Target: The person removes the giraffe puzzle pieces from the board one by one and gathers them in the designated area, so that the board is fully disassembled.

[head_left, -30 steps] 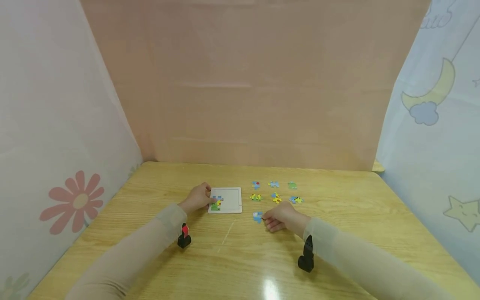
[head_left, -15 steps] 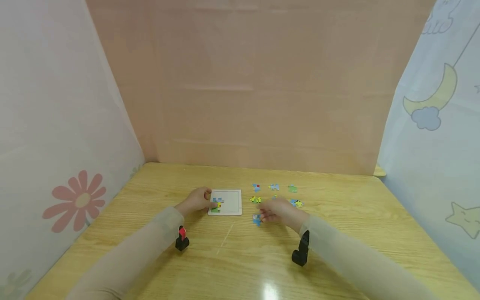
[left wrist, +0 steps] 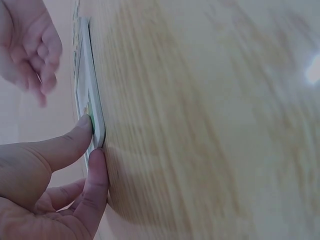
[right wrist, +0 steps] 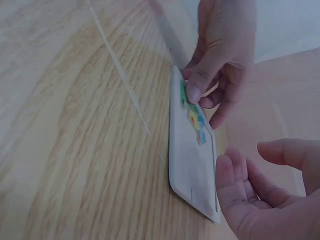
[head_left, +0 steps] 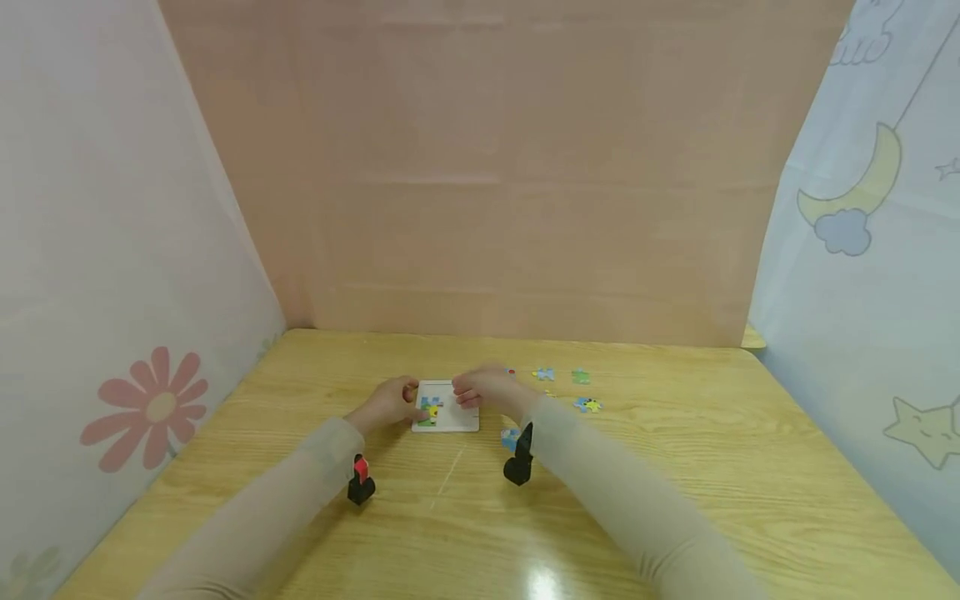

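Note:
My left hand [head_left: 385, 405] grips the left edge of a white square puzzle tray [head_left: 457, 423], thumb on top and fingers at the side and beneath. Beside that thumb, in the tray's left part, lie joined jigsaw pieces [right wrist: 196, 120] in green, yellow and blue. Over the tray's right side hovers my right hand [head_left: 491, 389]. In the right wrist view its thumb [right wrist: 282, 151] stands apart from the relaxed fingers, with nothing showing between them. A light blue jigsaw piece [head_left: 511, 438] lies on the table beside the right wrist, partly covered by the wrist camera.
Several loose jigsaw pieces lie right of the tray, among them a green piece [head_left: 581, 376], a blue piece [head_left: 544, 374] and a blue-yellow piece [head_left: 588, 405]. My right arm hides others. A brown backdrop [head_left: 480, 183] rises behind the wooden table [head_left: 420, 533].
My right hand has moved left from the loose pieces to above the tray's right side. The left hand has kept its grip on the tray.

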`<control>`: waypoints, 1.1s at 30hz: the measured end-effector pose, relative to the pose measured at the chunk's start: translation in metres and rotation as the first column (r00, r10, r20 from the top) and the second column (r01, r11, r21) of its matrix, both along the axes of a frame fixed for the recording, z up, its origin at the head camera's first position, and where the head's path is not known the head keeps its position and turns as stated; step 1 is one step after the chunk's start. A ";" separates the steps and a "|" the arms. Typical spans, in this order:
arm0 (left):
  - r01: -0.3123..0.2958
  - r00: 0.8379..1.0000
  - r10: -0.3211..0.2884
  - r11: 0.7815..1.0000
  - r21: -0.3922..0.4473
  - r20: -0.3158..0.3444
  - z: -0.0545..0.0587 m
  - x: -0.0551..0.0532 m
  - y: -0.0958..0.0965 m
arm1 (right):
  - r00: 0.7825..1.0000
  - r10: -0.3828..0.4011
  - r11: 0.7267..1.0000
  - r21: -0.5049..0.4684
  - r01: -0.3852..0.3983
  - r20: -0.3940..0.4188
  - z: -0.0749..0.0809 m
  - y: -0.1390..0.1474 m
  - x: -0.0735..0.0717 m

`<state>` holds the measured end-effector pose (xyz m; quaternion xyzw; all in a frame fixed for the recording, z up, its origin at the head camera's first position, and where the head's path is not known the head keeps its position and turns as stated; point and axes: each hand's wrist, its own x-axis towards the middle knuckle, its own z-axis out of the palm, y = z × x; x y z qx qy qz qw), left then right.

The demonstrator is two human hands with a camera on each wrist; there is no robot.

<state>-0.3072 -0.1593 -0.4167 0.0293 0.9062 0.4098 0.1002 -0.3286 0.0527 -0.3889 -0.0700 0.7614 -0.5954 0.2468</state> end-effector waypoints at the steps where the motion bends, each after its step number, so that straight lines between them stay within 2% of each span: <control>1: -0.002 1.000 0.002 1.000 -0.002 -0.002 0.000 0.000 -0.001 | 1.000 0.010 1.000 0.027 -0.009 -0.021 -0.001 -0.005 -0.002; 3: -0.001 1.000 0.001 1.000 0.004 0.001 0.000 0.000 -0.002 | 0.998 0.011 0.997 0.078 -0.006 -0.058 -0.005 -0.013 -0.004; 6: 0.004 1.000 -0.004 1.000 0.022 0.016 0.001 0.001 -0.001 | 0.995 -0.025 0.989 0.142 0.038 -0.094 -0.009 -0.024 -0.006; 9: 0.002 1.000 -0.002 1.000 0.030 0.020 0.003 0.002 0.001 | 0.991 -0.050 0.974 0.211 0.077 -0.127 -0.012 -0.030 -0.006; 13: 0.000 1.000 0.000 1.000 0.013 0.010 0.005 0.002 0.004 | 0.985 -0.045 0.951 0.295 0.093 -0.166 -0.010 -0.035 -0.004; 20: 0.019 1.000 -0.019 1.000 0.012 -0.001 0.001 0.002 0.003 | 0.989 -0.041 0.951 0.298 0.082 -0.141 -0.015 -0.035 -0.004; 33: -0.007 1.000 0.007 1.000 0.001 -0.015 0.002 0.001 0.006 | 0.974 -0.069 0.923 0.357 0.143 -0.214 -0.017 -0.040 -0.003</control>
